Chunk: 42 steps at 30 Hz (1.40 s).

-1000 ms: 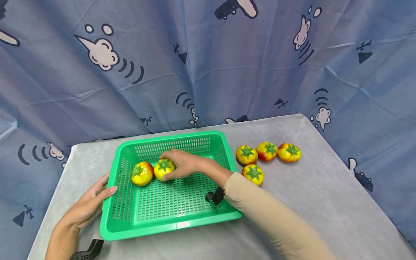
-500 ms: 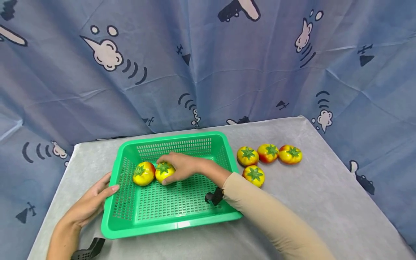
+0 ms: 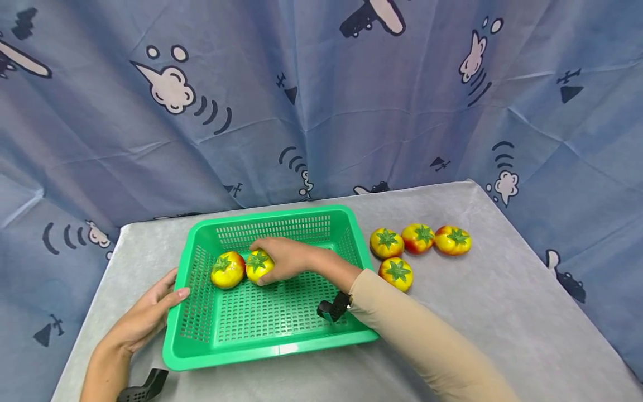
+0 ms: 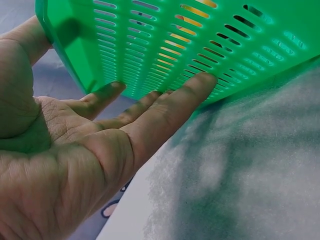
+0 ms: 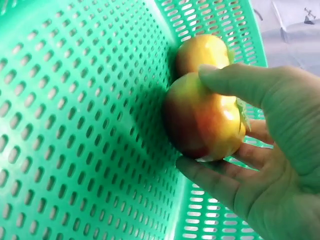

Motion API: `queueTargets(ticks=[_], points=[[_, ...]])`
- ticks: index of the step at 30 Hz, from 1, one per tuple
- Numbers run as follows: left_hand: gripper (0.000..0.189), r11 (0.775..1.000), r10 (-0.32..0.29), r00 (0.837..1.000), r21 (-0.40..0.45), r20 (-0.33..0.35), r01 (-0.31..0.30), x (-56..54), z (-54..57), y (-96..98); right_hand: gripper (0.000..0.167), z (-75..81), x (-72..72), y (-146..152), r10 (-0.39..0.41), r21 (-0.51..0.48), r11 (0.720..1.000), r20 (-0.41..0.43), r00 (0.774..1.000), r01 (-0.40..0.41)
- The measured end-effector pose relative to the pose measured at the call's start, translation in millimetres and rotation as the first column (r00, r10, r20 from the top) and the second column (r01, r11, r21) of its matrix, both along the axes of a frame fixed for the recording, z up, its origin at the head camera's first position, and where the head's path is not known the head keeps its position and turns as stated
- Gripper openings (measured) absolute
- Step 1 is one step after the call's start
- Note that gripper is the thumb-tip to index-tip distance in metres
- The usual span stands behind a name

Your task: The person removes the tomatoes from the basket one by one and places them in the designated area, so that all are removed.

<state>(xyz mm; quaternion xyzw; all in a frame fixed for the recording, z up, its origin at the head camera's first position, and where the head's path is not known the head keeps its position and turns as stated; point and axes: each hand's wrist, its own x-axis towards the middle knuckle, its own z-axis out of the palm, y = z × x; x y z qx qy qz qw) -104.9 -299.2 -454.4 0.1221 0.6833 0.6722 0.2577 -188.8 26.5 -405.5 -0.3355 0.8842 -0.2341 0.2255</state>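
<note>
My right hand (image 3: 287, 258) reaches into the green plastic basket (image 3: 271, 350) and holds a yellow-red tomato (image 3: 257, 269) with a green leafy top. In the right wrist view, thumb and fingers lie around this tomato (image 5: 205, 117), close over the perforated floor. A second tomato (image 3: 228, 271) sits right beside it, near the basket's left wall. At that side my left hand (image 3: 145, 314) holds the basket, its thumb over the rim and its fingers outside. The left wrist view has those fingers (image 4: 165, 112) stretched against the slotted wall (image 4: 145, 45).
Right of the basket, several more tomatoes lie on the grey-covered table (image 3: 502, 312), among them one near the basket's edge (image 3: 396, 273) and one farthest right (image 3: 453, 240). A blue patterned curtain (image 3: 321, 111) hangs behind the table.
The whole head view has shifted slightly right and down. Both hands keep their places, the right on the tomato in the basket and the left at the rim.
</note>
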Motion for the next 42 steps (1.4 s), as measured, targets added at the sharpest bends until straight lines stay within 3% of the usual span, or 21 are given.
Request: queueTargets(ticks=[12,28,32,42], points=[[0.075,1.0,-0.018,1.0,0.015,-0.002,0.018,-0.7,-2.6,-0.6,0.071,12.3,6.6,19,0.072,0.023,0.997,-0.016,0.997,-0.072],[0.075,1.0,-0.016,1.0,-0.003,0.01,0.016,-0.2,-4.7,-3.1,0.072,21.0,18.8,49,0.011,-0.025,1.0,-0.065,0.998,-0.013],[0.075,1.0,-0.013,1.0,0.006,0.009,0.013,-0.4,-5.0,-4.5,0.069,29.3,22.9,57,0.019,-0.069,0.997,-0.069,0.997,-0.024],[0.076,1.0,-0.019,1.0,-0.002,0.02,0.019,-1.0,-4.0,-2.1,0.069,50.3,38.4,89,-0.057,-0.252,0.966,0.016,0.998,0.059]])
